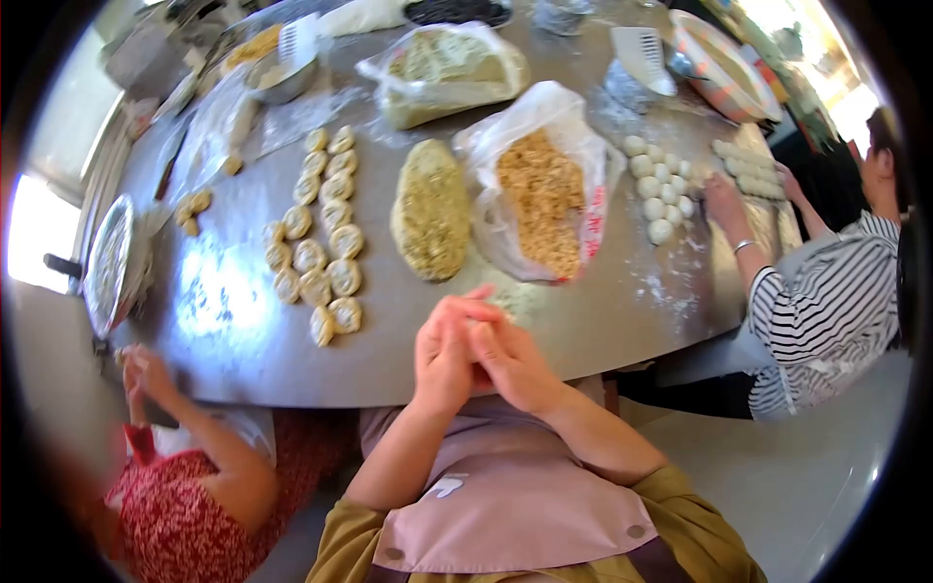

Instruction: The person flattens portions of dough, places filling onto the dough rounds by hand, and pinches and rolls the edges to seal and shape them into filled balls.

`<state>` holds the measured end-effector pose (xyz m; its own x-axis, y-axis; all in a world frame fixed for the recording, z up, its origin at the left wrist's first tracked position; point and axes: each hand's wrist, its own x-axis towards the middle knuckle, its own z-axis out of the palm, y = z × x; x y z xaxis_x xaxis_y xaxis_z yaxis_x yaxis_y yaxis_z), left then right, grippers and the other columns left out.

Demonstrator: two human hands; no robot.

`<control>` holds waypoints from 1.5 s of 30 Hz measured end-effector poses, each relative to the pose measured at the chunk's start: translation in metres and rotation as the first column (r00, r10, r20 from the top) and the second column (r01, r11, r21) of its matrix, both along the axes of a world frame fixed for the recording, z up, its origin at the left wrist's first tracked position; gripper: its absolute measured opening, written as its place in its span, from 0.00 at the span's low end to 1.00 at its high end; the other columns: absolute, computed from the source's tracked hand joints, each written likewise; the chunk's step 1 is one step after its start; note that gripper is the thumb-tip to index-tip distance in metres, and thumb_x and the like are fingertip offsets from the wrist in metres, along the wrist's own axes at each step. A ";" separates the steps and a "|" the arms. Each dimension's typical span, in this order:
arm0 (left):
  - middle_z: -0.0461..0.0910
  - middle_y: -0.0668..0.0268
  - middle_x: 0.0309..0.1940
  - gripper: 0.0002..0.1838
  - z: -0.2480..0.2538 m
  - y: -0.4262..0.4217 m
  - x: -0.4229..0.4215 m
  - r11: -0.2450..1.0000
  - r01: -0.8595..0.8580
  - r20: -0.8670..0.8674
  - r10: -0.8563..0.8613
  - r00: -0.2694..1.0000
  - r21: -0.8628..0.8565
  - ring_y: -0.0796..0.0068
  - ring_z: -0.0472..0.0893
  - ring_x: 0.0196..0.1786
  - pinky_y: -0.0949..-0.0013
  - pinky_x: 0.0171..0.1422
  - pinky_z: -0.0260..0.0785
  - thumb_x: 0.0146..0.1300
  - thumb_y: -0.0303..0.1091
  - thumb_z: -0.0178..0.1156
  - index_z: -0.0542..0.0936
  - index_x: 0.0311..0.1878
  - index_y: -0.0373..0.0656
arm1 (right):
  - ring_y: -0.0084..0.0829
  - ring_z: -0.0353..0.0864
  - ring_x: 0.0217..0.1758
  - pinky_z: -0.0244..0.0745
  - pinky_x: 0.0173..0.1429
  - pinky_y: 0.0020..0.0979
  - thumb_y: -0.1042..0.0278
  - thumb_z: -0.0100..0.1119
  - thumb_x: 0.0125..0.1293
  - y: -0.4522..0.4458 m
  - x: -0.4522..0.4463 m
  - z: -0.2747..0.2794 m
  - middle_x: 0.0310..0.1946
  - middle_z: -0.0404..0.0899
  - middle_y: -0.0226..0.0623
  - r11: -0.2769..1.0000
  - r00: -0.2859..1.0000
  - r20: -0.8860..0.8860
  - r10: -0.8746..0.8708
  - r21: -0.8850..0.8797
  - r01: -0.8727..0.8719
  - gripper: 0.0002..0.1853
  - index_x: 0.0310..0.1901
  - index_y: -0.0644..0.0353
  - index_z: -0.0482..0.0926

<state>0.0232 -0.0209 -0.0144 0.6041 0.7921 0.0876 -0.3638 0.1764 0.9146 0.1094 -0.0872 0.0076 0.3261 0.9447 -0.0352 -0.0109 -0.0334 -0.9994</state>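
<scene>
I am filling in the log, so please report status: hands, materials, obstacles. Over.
Left hand and right hand pressed together; anything between them hidden. Crumbly orange-brown mixture in open plastic bag, just beyond. Nothing visibly blocking the hands.

A broad, shiny metal bench (243,374) fills the middle of the room, its near edge bowed by the wide lens. Strong white light (44,233) shows at the left, and a bluish glare (219,282) lies on the metal; another bright patch (831,39) glows at upper right. Pale, glossy floor (777,476) shows at lower right.
</scene>
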 end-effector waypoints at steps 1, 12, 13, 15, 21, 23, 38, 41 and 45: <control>0.76 0.62 0.47 0.27 -0.001 -0.001 -0.004 0.997 0.008 -0.013 -0.009 1.000 -0.072 0.70 0.74 0.55 0.63 0.65 0.60 0.72 0.55 0.41 0.70 0.55 0.39 | 0.20 0.72 0.24 0.68 0.29 0.24 0.40 0.35 0.73 -0.002 0.009 0.017 0.28 0.74 0.31 0.992 0.996 -0.062 0.069 -0.102 -0.075 0.29 0.51 0.61 0.72; 0.68 0.46 0.59 0.24 -0.057 0.061 -0.129 0.510 -0.172 -0.529 0.844 -0.086 0.843 0.51 0.67 0.62 0.54 0.67 0.55 0.68 0.40 0.53 0.68 0.59 0.31 | 0.32 0.79 0.40 0.73 0.48 0.30 0.38 0.42 0.70 -0.036 0.212 0.015 0.52 0.76 0.41 0.713 0.645 -0.572 -0.508 0.142 0.687 0.35 0.64 0.63 0.61; 0.69 0.46 0.56 0.23 -0.059 0.062 -0.129 0.542 -0.131 -0.557 0.816 -0.153 0.830 0.51 0.68 0.60 0.55 0.66 0.56 0.68 0.40 0.53 0.69 0.58 0.31 | 0.32 0.79 0.41 0.73 0.49 0.31 0.39 0.43 0.70 -0.031 0.210 0.017 0.52 0.76 0.41 0.687 0.647 -0.528 -0.549 0.154 0.710 0.36 0.66 0.63 0.58; 0.73 0.48 0.51 0.21 -0.062 0.066 -0.131 0.582 -0.091 -0.589 0.800 -0.113 0.808 0.52 0.71 0.56 0.56 0.63 0.58 0.67 0.39 0.54 0.71 0.54 0.32 | 0.31 0.79 0.41 0.74 0.49 0.31 0.43 0.46 0.70 -0.020 0.196 0.011 0.53 0.76 0.40 0.764 0.722 -0.445 -0.530 0.119 0.634 0.36 0.67 0.65 0.56; 0.75 0.55 0.37 0.20 -0.064 0.070 -0.131 0.587 -0.095 -0.569 0.805 0.168 0.804 0.59 0.74 0.38 0.63 0.43 0.68 0.53 0.33 0.68 0.72 0.45 0.36 | 0.23 0.79 0.37 0.76 0.41 0.26 0.66 0.60 0.66 0.010 0.104 -0.017 0.52 0.78 0.42 0.978 0.963 0.182 -0.201 -0.012 0.206 0.21 0.58 0.65 0.70; 0.74 0.57 0.39 0.25 -0.046 0.068 -0.122 0.724 -0.320 -0.678 0.688 0.258 0.612 0.62 0.74 0.40 0.65 0.46 0.68 0.48 0.31 0.70 0.70 0.48 0.36 | 0.29 0.81 0.38 0.76 0.40 0.30 0.68 0.63 0.62 0.024 0.087 -0.018 0.47 0.79 0.43 0.980 0.916 0.362 -0.174 -0.023 0.195 0.20 0.54 0.65 0.72; 0.76 0.66 0.35 0.10 -0.053 0.044 -0.115 0.736 -0.383 -0.535 0.672 0.512 0.558 0.75 0.76 0.35 0.75 0.41 0.70 0.57 0.27 0.65 0.75 0.39 0.39 | 0.39 0.75 0.41 0.75 0.43 0.33 0.76 0.56 0.56 0.098 0.024 -0.046 0.37 0.74 0.39 0.951 0.353 0.902 -0.247 0.295 -0.089 0.13 0.45 0.62 0.75; 0.78 0.68 0.36 0.08 -0.053 0.045 -0.113 0.821 -0.571 -0.363 0.532 0.765 0.000 0.77 0.78 0.37 0.75 0.42 0.71 0.61 0.28 0.62 0.74 0.42 0.40 | 0.41 0.76 0.40 0.74 0.40 0.35 0.76 0.56 0.55 0.094 0.027 -0.056 0.38 0.74 0.41 0.976 0.373 0.914 -0.157 0.202 -0.084 0.09 0.39 0.61 0.74; 0.78 0.67 0.39 0.11 -0.016 0.052 -0.117 0.749 -0.314 -0.044 0.357 0.933 -0.584 0.75 0.79 0.40 0.73 0.45 0.73 0.63 0.27 0.59 0.74 0.49 0.40 | 0.44 0.76 0.36 0.74 0.37 0.36 0.75 0.58 0.56 0.084 0.033 -0.056 0.34 0.75 0.43 0.990 0.462 0.883 -0.081 0.124 -0.064 0.05 0.34 0.62 0.73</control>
<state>-0.0937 0.0309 -0.0304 0.2998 0.8576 -0.4179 -0.5549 0.5131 0.6548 0.1424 -0.0031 -0.0486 0.1212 0.9130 0.3895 0.8812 0.0817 -0.4657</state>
